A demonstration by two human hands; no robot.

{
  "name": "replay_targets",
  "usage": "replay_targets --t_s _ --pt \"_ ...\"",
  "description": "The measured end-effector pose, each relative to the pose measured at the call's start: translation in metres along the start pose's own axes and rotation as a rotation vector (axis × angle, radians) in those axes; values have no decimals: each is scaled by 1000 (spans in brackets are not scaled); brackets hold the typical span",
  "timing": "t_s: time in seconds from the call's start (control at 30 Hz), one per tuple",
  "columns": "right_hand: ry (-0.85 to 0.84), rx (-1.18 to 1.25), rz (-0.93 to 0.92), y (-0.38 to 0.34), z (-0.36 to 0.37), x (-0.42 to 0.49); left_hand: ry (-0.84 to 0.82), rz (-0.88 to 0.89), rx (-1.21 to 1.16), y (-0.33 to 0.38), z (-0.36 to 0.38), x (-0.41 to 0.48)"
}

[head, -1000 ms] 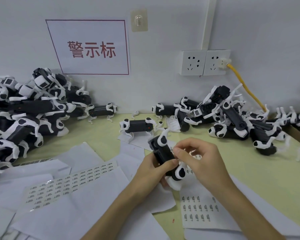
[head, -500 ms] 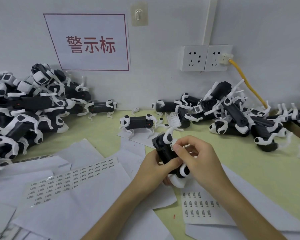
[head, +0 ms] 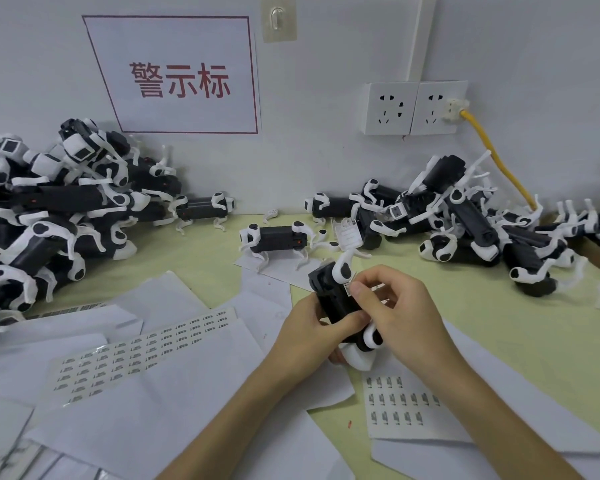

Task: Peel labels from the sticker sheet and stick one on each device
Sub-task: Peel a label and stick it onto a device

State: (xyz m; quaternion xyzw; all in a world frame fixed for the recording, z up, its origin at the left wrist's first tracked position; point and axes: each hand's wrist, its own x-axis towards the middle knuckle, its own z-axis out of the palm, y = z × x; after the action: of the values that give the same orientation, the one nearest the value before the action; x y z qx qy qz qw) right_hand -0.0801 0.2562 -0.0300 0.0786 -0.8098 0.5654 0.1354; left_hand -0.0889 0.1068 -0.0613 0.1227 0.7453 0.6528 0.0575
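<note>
My left hand (head: 307, 332) grips a black-and-white robot-dog device (head: 336, 303) from the left, holding it tilted above the table. My right hand (head: 392, 313) pinches a small white label (head: 350, 289) with thumb and forefinger and holds it against the device's black body. A sticker sheet (head: 400, 407) with rows of small labels lies just below my right wrist. A second sticker sheet (head: 142, 351) lies to the left among loose white papers.
A large heap of the same devices (head: 49, 216) fills the left side, another heap (head: 465, 223) the back right. One device (head: 274, 240) stands alone mid-table. White backing papers (head: 174, 410) cover the near table. A yellow cable (head: 499, 164) runs from the wall socket.
Both hands and the device have stayed in about the same place. My right thumb and forefinger have closed in on the label at the device's body.
</note>
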Motion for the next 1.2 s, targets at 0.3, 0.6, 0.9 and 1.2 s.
replay_targets --t_s 0.3,0.6,0.9,1.2 --pt "17 -72 -30 1 0 -1 16 -6 29 1 2 -1" --pt "53 -100 -60 1 3 -2 27 -13 22 0 3 -1" --pt "63 -108 -59 0 2 -3 27 -9 16 0 3 -1" --pt "66 -89 -31 -3 -1 -4 34 31 57 -2 4 -3"
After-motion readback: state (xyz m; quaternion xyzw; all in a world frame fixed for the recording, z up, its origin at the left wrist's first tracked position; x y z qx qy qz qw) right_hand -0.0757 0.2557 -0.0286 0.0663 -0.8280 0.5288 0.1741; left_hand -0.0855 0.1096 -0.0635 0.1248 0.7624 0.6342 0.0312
